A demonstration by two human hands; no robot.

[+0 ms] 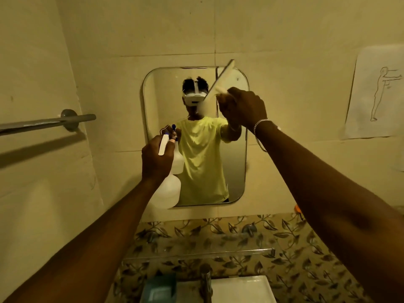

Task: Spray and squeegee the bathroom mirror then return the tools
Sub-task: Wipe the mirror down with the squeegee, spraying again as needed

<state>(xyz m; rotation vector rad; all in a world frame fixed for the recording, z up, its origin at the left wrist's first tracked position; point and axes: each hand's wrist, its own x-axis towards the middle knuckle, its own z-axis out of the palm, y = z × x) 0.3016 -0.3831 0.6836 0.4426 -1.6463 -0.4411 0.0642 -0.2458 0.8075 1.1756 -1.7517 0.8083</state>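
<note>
1. Beige tiled wall fills the view, with a rounded mirror (196, 136) fixed to it above a leaf-patterned band and a white sink (240, 287) at the bottom edge.
2. On the person's own right, the right hand (242, 108) is clenched around the handle of a white squeegee (220, 78); on the left, the left hand (156, 156) grips the neck of a white spray bottle (168, 193), held up before the mirror's lower left corner.
3. What the coming stroke seems to turn on: the squeegee's long blade slants from lower left to upper right across the mirror's top right corner, its far tip past the top edge, so the right hand is the nearer one for a pull down the glass.
4. Whether the blade touches the glass cannot be told, and no wetness can be made out on the mirror.
5. Hidden or unclear: the squeegee's handle is buried in the fist, and the bottle's nozzle shows mainly as a blue-tipped reflection.
6. A grey towel bar (48, 122) on the left wall and a paper drawing (376, 92) on the right stand well apart from the mirror.
</note>
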